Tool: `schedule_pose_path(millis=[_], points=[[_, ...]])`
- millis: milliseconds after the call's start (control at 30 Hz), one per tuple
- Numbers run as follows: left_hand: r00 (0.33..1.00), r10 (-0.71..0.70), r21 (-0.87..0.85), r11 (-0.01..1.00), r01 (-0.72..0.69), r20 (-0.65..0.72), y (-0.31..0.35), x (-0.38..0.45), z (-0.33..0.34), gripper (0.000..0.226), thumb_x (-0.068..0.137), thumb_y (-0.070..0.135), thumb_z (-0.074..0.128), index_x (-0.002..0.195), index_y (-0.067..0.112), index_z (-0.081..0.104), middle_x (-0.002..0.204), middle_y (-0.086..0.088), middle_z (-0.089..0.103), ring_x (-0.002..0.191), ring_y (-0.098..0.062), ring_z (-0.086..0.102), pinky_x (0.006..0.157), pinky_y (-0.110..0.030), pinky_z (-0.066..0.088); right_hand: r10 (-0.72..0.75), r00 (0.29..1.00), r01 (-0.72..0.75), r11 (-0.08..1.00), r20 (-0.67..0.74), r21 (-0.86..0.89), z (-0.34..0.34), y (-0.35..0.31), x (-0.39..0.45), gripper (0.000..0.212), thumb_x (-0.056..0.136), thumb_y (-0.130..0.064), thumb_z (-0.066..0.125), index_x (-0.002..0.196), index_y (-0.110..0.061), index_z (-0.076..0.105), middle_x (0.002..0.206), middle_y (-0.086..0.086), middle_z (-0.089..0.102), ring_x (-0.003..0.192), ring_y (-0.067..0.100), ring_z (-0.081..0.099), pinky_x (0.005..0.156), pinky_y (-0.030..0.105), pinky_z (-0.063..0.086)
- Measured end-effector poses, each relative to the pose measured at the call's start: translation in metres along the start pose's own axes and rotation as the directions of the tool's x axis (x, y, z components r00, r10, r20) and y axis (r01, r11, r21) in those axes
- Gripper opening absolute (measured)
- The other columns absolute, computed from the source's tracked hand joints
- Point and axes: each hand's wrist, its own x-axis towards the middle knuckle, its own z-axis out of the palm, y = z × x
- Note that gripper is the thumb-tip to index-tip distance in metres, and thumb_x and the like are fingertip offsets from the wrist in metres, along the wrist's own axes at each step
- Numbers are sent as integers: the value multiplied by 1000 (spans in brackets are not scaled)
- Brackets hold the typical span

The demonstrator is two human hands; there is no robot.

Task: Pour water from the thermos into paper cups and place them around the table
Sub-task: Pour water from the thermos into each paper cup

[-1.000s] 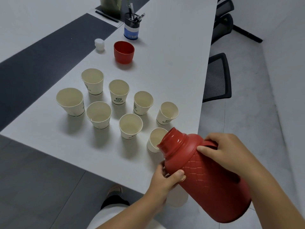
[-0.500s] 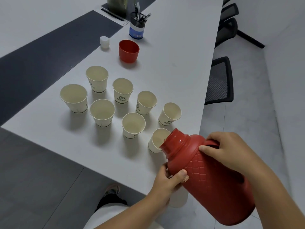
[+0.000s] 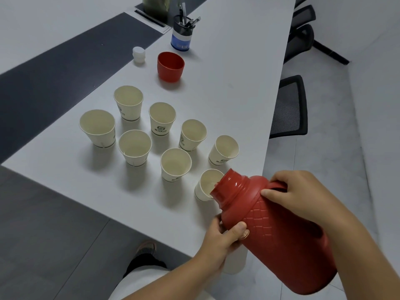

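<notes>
- Firmly curled round the handle of the red thermos [image 3: 281,232] at right of centre: fingers of the right hand [image 3: 303,195], thumb pressed on the shoulder below the neck.
- Cupped under the thermos body at lower centre: left hand [image 3: 223,241], thumb laid over the quilted side, fingers wrapped beneath.
- Held tilted toward the upper left, open mouth hanging at the rim of the nearest paper cup [image 3: 206,185], close to the table's [image 3: 238,83] near edge.
- Could not tell whether water ran from the mouth, nor whether any cup held water.
- Judged barely begun: pour into the first cup starting at most, all filling and all placing round the table left.
- Stood upright in a loose cluster left of centre: seven more paper cups [image 3: 135,146], white with a green logo, pale inside.
- Parked further up the frame: red cap cup [image 3: 170,66], white stopper [image 3: 138,54] beside it, pen holder [image 3: 183,35] beyond.
</notes>
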Motion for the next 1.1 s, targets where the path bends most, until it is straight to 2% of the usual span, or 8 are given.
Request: schedule_pose_path(millis=[400,533,700,767,867,967,1033,1100], points=[[1000,-9,34,999,9,-5,-2,3,-1,52,60,24,69,107,17,49,110,-8,61,89,-14,66,71,-25,57,0,1000,1,1000,-13,19,1,3,0,19,77,-31,64,76,-12,66,74,2,65,71,16,57,65,32,43],[1000,0,60,998,-1,4,-1,3,-1,67,53,27,75,113,14,47,105,-8,61,80,-10,67,71,-25,56,-15,1000,15,999,-13,36,2,7,-3,18,77,-31,63,73,-14,63,68,-5,60,67,9,54,60,26,41],[999,48,175,983,-49,7,2,2,-3,78,40,40,77,110,23,47,111,-6,62,92,-12,65,77,-25,55,7,1000,-4,991,-25,131,4,15,-13,15,76,-31,64,68,-20,60,64,-8,60,63,5,55,55,18,39],[996,91,280,956,-89,6,6,0,-5,78,39,42,77,108,28,46,110,0,61,93,-7,65,75,-21,54,11,999,0,972,-43,233,4,20,-23,19,76,-27,67,62,-31,55,57,-7,59,65,0,56,57,12,41],[986,163,396,905,-159,24,14,-2,-6,81,37,39,80,110,35,43,114,9,58,94,6,62,71,-12,51,21,996,13,939,-92,345,6,29,-40,25,73,-19,71,59,-34,57,69,-16,64,67,-1,58,58,9,41],[968,237,516,821,-242,78,26,-3,-3,89,35,37,81,113,43,38,118,18,53,101,11,57,76,-6,47,74,982,18,881,-176,474,8,35,-56,26,69,-19,76,69,-40,61,68,-21,64,63,1,59,56,8,41],[949,281,583,751,-309,140,36,-2,1,92,35,38,81,115,46,36,116,27,52,105,14,53,82,-2,43,113,972,17,840,-206,542,11,40,-64,31,69,-18,74,70,-45,60,65,-20,64,58,3,59,55,11,44],[928,302,645,669,-370,220,48,2,7,93,38,39,81,117,48,34,113,36,53,110,14,50,87,-2,39,165,964,-1,788,-211,616,14,48,-69,39,71,-3,72,69,-39,60,65,-13,64,53,8,58,51,25,49]])
